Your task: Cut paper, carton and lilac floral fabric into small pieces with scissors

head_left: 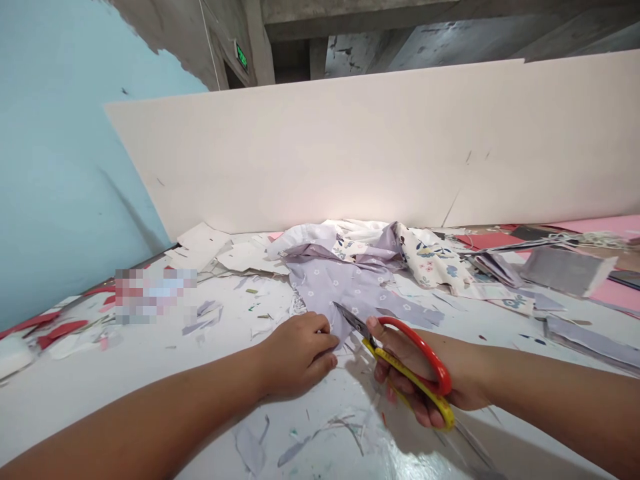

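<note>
A lavender fabric with small white flowers (330,283) lies spread on the white table, bunched toward the back. My left hand (303,350) pinches its near edge, with the fingers bent over the cloth. In my right hand (415,380) is a pair of scissors (407,367) with one red and one yellow handle; my fingers wrap round the handles. Its dark blades point up and to the left, over the lavender cloth close to my left fingers. Whether the blades have cloth between them I cannot tell.
Cream fabric with printed flowers (433,260) is heaped behind. Grey fabric pieces (567,270) and pink sheets (607,227) lie right; red scraps (63,332) lie left. Offcuts (250,447) litter the white table (210,443). A white panel (350,147) stands along the back, beside a blue wall (65,153).
</note>
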`<action>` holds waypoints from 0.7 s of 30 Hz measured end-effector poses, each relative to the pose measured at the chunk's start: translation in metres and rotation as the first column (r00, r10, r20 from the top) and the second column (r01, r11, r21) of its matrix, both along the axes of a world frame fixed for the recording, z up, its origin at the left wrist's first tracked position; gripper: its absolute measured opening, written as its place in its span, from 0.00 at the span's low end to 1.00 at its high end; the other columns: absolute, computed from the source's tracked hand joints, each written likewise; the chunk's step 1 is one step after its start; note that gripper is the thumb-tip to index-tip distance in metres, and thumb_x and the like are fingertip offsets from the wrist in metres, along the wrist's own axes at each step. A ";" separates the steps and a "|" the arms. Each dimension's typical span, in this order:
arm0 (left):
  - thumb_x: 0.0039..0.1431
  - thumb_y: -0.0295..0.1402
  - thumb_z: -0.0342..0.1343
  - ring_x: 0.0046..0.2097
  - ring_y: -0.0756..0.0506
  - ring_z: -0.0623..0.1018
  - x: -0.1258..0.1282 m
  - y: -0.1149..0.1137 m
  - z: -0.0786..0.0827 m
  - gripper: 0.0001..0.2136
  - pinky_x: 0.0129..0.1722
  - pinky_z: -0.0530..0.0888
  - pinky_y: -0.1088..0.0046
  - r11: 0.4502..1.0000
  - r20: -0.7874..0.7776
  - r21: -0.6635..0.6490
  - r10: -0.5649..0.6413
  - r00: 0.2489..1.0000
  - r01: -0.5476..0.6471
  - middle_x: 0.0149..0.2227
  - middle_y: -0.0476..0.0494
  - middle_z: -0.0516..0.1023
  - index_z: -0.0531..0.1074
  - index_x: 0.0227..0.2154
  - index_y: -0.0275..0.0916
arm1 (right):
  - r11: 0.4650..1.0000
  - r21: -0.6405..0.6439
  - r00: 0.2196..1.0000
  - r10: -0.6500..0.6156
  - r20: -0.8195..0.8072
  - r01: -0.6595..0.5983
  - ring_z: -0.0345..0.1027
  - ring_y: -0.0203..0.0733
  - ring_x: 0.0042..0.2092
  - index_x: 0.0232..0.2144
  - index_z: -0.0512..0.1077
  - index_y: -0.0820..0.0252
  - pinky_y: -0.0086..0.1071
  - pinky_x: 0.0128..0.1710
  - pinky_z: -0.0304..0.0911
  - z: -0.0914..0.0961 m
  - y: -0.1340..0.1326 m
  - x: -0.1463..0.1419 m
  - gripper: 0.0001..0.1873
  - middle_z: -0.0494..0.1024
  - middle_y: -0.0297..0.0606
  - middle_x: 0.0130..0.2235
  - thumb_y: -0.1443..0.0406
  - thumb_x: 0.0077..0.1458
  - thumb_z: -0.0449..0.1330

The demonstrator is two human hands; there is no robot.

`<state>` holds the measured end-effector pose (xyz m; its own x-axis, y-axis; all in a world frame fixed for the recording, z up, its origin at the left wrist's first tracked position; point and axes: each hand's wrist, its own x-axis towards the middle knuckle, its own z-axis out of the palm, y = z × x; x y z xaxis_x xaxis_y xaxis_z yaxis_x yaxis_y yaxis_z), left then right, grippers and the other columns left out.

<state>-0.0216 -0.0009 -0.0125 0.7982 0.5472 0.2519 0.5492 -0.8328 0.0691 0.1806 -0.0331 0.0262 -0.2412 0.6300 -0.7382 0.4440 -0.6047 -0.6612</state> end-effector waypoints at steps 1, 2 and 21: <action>0.56 0.32 0.46 0.35 0.47 0.69 0.000 0.000 0.000 0.10 0.35 0.67 0.70 1.000 0.002 0.001 0.002 1.000 -0.002 0.33 0.42 0.69 0.72 0.34 0.38 | 1.000 -0.013 1.000 -0.001 -0.007 0.001 0.60 0.31 0.11 0.27 0.61 0.65 0.22 0.08 0.52 0.002 0.000 0.000 0.37 0.64 0.32 0.17 0.40 0.52 0.31; 0.56 0.32 0.46 0.35 0.47 0.69 0.000 0.000 0.000 0.10 0.35 0.67 0.70 1.000 0.004 0.001 0.005 1.000 -0.005 0.33 0.42 0.69 0.72 0.33 0.38 | 1.000 -0.025 1.000 0.002 -0.017 -0.002 0.61 0.32 0.12 0.27 0.61 0.65 0.23 0.08 0.53 0.004 -0.001 0.000 0.38 0.63 0.32 0.17 0.39 0.51 0.30; 0.55 0.32 0.48 0.36 0.46 0.70 -0.001 0.000 -0.001 0.10 0.36 0.68 0.69 1.000 0.013 0.012 0.002 1.000 -0.002 0.34 0.42 0.70 0.73 0.36 0.38 | 0.994 -0.067 0.995 0.087 0.054 -0.083 0.70 0.48 0.20 0.36 0.61 0.69 0.40 0.14 0.66 0.020 0.013 -0.014 0.49 0.65 0.36 0.22 0.33 0.41 0.24</action>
